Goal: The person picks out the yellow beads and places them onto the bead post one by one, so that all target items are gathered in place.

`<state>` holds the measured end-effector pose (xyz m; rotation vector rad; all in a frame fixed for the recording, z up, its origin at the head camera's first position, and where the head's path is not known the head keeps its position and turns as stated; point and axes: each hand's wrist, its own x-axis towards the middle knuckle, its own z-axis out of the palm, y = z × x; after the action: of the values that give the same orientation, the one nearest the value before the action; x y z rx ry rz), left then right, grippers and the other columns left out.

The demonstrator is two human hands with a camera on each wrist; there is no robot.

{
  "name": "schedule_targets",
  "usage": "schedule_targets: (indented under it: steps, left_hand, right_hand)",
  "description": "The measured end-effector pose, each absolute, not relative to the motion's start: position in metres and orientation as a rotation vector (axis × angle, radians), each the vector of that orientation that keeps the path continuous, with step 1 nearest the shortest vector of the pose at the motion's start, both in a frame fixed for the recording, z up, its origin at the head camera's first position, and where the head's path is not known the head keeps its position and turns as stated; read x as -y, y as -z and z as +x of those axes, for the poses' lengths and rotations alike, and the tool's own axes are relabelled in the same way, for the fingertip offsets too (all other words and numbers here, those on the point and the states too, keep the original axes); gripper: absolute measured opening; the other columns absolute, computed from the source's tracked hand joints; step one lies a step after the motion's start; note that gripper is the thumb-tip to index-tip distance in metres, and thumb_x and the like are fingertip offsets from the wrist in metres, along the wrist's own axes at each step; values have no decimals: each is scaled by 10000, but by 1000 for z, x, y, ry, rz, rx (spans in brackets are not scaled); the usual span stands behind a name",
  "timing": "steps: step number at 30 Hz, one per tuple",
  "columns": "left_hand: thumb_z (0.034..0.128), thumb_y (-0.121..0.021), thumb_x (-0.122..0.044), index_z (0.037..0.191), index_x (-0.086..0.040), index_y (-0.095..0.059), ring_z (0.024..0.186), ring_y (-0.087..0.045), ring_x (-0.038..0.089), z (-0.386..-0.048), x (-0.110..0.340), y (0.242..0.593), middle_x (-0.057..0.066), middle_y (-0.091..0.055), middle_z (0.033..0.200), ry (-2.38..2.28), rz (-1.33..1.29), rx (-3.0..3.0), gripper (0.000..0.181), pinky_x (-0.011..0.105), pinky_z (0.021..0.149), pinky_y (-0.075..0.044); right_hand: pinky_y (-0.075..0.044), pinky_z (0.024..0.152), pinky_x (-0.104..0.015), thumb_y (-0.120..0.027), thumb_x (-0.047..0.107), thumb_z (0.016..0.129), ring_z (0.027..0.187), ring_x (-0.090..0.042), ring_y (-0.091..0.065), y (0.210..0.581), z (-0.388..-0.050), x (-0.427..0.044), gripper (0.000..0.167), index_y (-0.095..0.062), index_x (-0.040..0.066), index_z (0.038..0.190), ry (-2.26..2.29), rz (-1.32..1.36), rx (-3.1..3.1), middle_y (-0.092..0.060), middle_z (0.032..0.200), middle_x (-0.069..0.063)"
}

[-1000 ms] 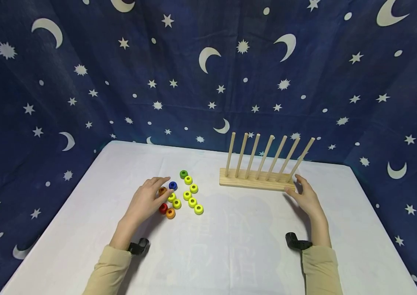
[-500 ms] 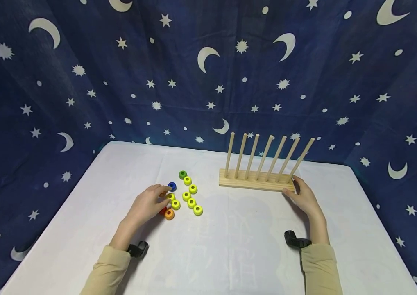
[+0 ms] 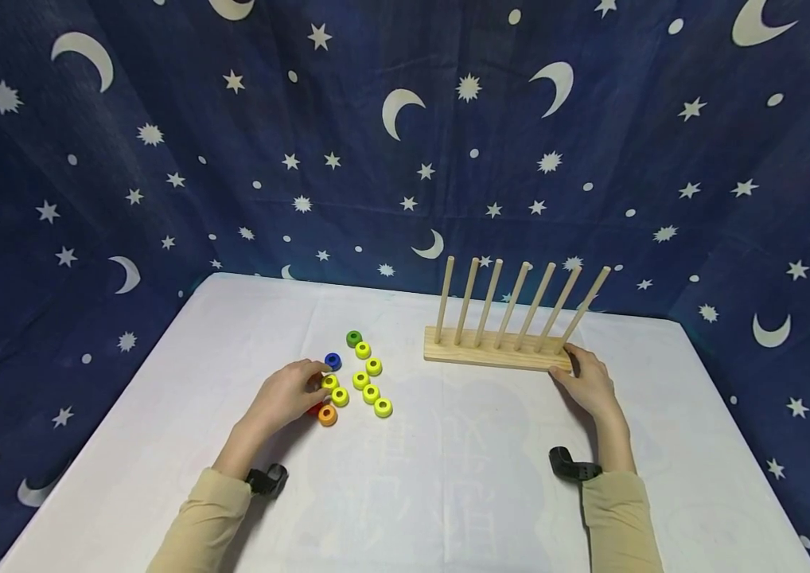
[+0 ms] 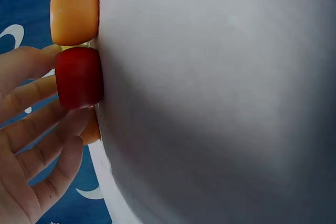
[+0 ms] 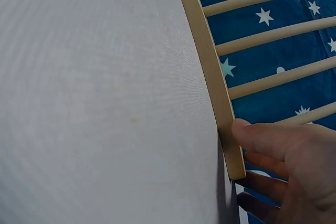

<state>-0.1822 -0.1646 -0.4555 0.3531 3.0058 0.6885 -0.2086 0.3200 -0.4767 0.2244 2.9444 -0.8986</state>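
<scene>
My left hand (image 3: pixel 279 391) is down among several coloured wooden beads, thumb and forefinger on either side of a yellow bead (image 3: pixel 329 382). Whether they pinch it cannot be told, because a red bead (image 4: pixel 79 77) hides fingertips in the left wrist view. An orange bead (image 4: pixel 74 14) sits beside the red one, and another orange bead (image 4: pixel 91 129) peeks out behind the fingers. A blue bead (image 3: pixel 333 361) lies just beyond the forefinger. My right hand (image 3: pixel 589 388) grips the right end of a wooden peg rack (image 3: pixel 494 360), thumb on its front edge and fingers behind.
Several more yellow beads (image 3: pixel 371 393) and one green bead (image 3: pixel 353 339) lie right of the left hand. Bare upright pegs (image 3: pixel 489 302) rise from the rack. The white table (image 3: pixel 441 477) ends at a dark blue star-and-moon cloth (image 3: pixel 348 215).
My left thumb and forefinger have drawn closer together over the beads, covering the orange bead by the fingers. The right hand keeps its grip, and the rack stays put.
</scene>
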Motion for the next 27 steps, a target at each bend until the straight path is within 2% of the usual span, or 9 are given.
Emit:
schedule_targets:
  steps: [10,22,27]
  left_hand:
    - [806,-743,-193,1084,-67,-692,665,-447,134,-187,160,456,4,-555,759,-616,354,-2993,310,265,587,-342]
    - [791,-744,-195,1036,-80,-690,667,-443,144,-189,160,456,9,-536,753,-602,337,-2987,276,270,582,-330]
    - [791,-744,-214,1042,-68,-685,682,-455,144,-189,161,457,-1,-556,771,-612,332,-3000,297,278,604,-359]
  right_hand:
    - [-180,1067,-711,-565,293,949,1375,-523,-220,478,-207,-320,671,-286,-10,1478,918,248,-2945,-274,1503,-314]
    - [-164,1071,-706,-575,263,942,1378,-521,-218,484,-208,-322,654,-305,-11,1471,986,266,-2961,-284,1498,-318]
    - [-156,1085,-695,-566,268,947,1393,-511,-198,483,-208,-321,657,-291,4,1481,985,299,-2938,-268,1510,-308]
